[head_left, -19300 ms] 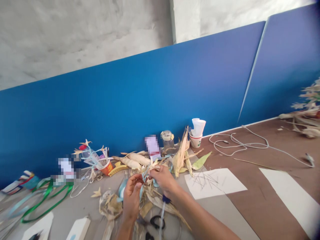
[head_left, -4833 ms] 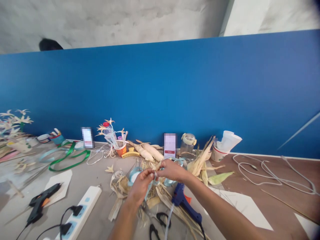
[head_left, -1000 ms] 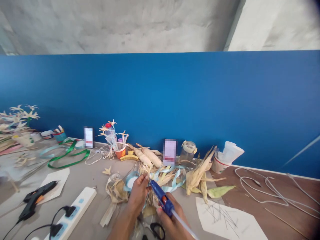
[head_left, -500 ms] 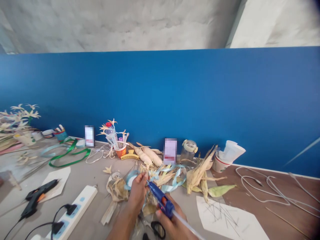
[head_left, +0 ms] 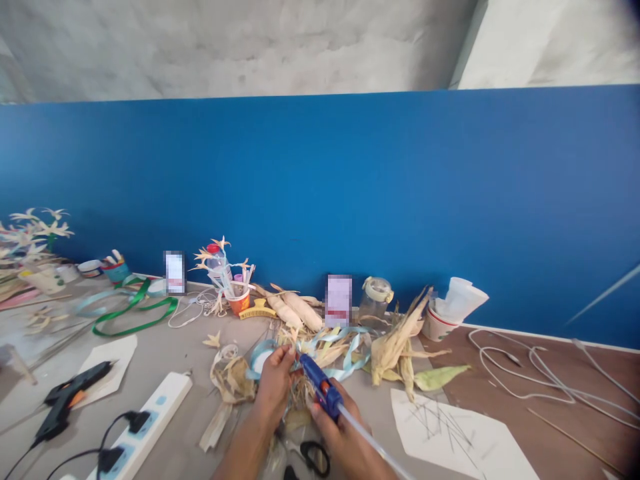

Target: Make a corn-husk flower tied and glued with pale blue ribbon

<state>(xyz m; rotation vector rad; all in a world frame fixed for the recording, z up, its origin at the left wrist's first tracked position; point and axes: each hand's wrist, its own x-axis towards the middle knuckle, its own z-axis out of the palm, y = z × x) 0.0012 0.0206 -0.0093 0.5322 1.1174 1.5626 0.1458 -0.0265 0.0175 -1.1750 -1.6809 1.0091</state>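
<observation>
My right hand (head_left: 343, 427) is wrapped round a blue hot glue gun (head_left: 320, 383), a clear glue stick (head_left: 367, 437) trailing out of its back end. The gun's front end points up and left, close to my left fingertips. My left hand (head_left: 277, 373) is closed in a pinch; whatever sits between thumb and fingers is too small to make out. Around both hands lie dried corn husks (head_left: 393, 350) and a light blue ribbon (head_left: 350, 360). Below them are black-handled scissors (head_left: 316, 459), partly hidden by my right hand.
At left lie a black glue gun (head_left: 70, 400) and a white power strip (head_left: 150, 420) with plugs. A red-orange cup (head_left: 239, 301) holds husk flowers behind. Further right are a white sheet (head_left: 450, 433) with thin wires, a paper cup (head_left: 440, 325) and white cables (head_left: 530, 380). A blue partition (head_left: 320, 180) stands behind.
My right hand has drawn the blue glue gun slightly back, and its front end now stands a little to the right of my left fingertips. My left hand keeps its pinch.
</observation>
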